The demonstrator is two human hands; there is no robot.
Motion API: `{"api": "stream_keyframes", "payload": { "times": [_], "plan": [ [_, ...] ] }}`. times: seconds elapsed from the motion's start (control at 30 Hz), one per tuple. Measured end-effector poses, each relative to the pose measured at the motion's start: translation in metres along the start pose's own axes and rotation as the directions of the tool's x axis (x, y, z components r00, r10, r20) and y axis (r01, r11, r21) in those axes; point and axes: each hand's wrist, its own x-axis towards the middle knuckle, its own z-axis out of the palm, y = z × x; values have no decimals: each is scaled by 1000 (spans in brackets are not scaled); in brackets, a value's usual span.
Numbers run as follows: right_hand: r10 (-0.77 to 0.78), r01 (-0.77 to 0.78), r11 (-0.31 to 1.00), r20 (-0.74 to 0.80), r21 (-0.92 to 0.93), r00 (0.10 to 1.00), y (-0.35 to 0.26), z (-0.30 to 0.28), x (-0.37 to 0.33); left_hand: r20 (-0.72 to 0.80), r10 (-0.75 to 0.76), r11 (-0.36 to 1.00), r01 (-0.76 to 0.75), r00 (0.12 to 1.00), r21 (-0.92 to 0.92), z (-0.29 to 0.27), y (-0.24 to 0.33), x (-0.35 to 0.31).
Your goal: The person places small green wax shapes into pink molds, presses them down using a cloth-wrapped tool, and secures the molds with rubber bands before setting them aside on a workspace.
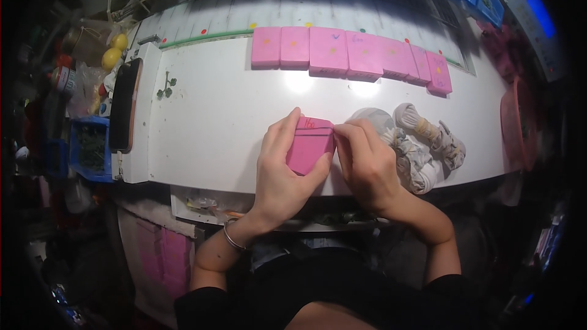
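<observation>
Above the front part of the white table, my left hand grips a small pink block, with the fingers along its left side and the thumb at its lower right. Red handwriting and two dark lines cross the block's upper end; whether the lines are bands or drawn marks I cannot tell. My right hand is closed in a pinch at the block's upper right corner. What its fingertips hold, if anything, is hidden. Beside that hand lie whitish cloth-like bundles, one tied with a tan band.
A row of pink blocks lines the table's far side, before a pale slatted surface. At left are a phone, a green sprig and a blue basket. A reddish bowl stands at right.
</observation>
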Motion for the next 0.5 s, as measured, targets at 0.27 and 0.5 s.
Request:
{"api": "stream_keyframes", "payload": {
  "times": [0.27, 0.5],
  "plan": [
    [-11, 13, 996, 30, -84, 1000, 1, 3, 13, -15, 18, 1000, -18, 1000, 2, -2, 0, 1],
    [279, -364, 886, 297, 287, 913, 6, -20, 28, 116, -52, 948, 85, 992, -306, -11, -6, 1]
  ]
}}
